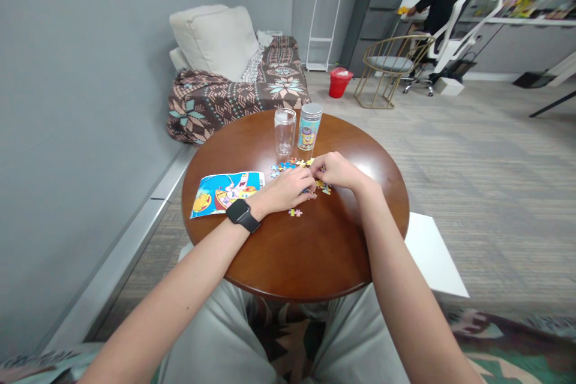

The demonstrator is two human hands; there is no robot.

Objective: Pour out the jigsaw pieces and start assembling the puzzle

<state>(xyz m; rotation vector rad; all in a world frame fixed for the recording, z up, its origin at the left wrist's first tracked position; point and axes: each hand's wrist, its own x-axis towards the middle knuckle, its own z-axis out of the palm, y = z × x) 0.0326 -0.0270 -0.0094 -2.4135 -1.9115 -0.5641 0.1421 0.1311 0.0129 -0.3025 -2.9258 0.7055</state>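
Lying on the clear jar's (285, 135) near side, these puzzle pieces (288, 165) look light, stiff, best pinched by their edges; left hand (292, 186) and right hand (337, 169) curl among them, any grip hidden, above the bench (306, 252).

Set out on a round table (310, 258) of glossy reddish-brown wood: toward the far edge, a clear, colourless cylindrical jar (285, 139), upright; just right of it, a cylindrical jar with a silvery lid and blue cartoon label (308, 135). Beside the left edge, a flat blue cartoon-printed sheet (218, 192). Around the middle, small multicoloured jigsaw pieces (289, 165); closer to the near edge, a yellow-and-pink jigsaw pair (295, 213).
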